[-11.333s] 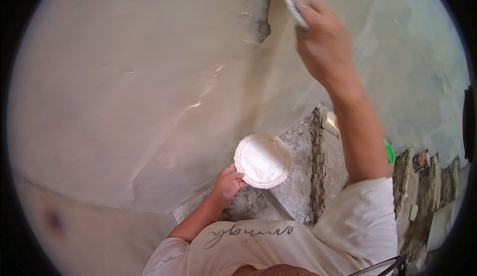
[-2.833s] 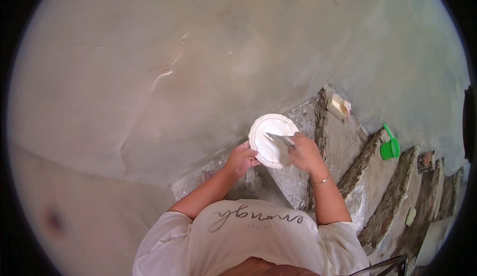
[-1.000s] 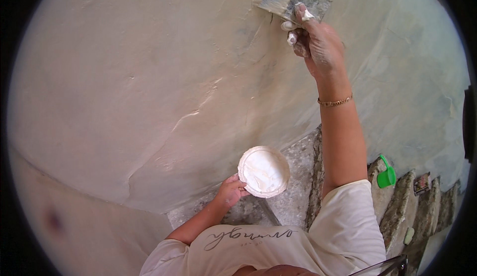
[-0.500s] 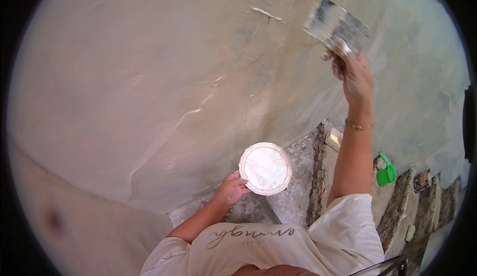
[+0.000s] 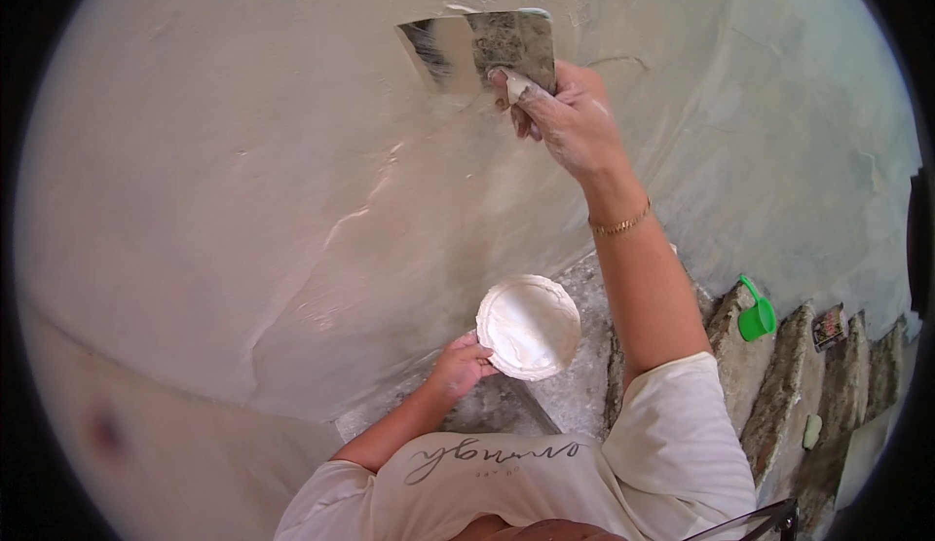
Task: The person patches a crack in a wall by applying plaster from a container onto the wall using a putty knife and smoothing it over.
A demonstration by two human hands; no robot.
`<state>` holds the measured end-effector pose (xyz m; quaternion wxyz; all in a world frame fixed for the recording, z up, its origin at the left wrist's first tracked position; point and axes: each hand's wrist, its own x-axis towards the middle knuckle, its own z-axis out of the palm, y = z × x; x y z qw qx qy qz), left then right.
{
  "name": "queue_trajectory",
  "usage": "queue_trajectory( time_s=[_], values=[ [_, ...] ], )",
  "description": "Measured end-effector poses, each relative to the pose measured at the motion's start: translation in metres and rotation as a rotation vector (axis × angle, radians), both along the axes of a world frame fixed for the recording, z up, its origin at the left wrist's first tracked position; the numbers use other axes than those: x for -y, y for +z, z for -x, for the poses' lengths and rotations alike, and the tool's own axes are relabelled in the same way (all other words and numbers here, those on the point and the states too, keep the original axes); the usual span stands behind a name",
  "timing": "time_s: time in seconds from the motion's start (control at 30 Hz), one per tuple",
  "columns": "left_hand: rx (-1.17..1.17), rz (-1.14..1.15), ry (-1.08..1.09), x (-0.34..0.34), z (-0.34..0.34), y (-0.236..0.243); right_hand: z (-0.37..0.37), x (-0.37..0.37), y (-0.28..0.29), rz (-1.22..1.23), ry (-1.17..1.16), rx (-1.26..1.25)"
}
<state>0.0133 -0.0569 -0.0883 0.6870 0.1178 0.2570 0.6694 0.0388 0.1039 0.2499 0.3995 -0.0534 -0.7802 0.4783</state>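
Observation:
My right hand (image 5: pixel 575 117) reaches up to the wall, its fingers closed around a flat metal putty knife blade (image 5: pixel 511 42). The thumb, coated in white paste, presses on the blade's near face. The blade lies against or just off the plastered wall (image 5: pixel 243 151); which of the two, I cannot tell. Low in front of my shirt, my left hand (image 5: pixel 461 366) grips the edge of a round white tub (image 5: pixel 529 280). White paste (image 5: pixel 531 332) shows inside it and crusts the rim. Raised ridges of plaster run diagonally across the wall left of the blade.
Rough concrete steps (image 5: pixel 779 385) go down along the wall at the right. On them lie a green dipper (image 5: pixel 756 320), a small dark packet (image 5: pixel 829 329) and a pale green lump (image 5: pixel 810 432).
My right hand has swept the putty knife leftward across the wall, turning the blade more level. My left hand and the tub have barely shifted.

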Motion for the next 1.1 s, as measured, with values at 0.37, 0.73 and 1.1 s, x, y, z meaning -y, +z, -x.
queue_trajectory(
  time_s=[0.37, 0.73, 1.1],
  values=[
    [-0.011, 0.044, 0.113, 0.016, -0.001, 0.015, -0.052, -0.060, 0.098, -0.029, 0.024, -0.241],
    [-0.026, 0.008, 0.046, 0.010, -0.002, 0.013, -0.022, -0.043, 0.053, 0.345, 0.052, -0.313],
    [-0.026, 0.021, 0.032, 0.007, 0.000, 0.011, -0.003, -0.024, -0.014, 0.529, -0.144, -0.272]
  ],
)
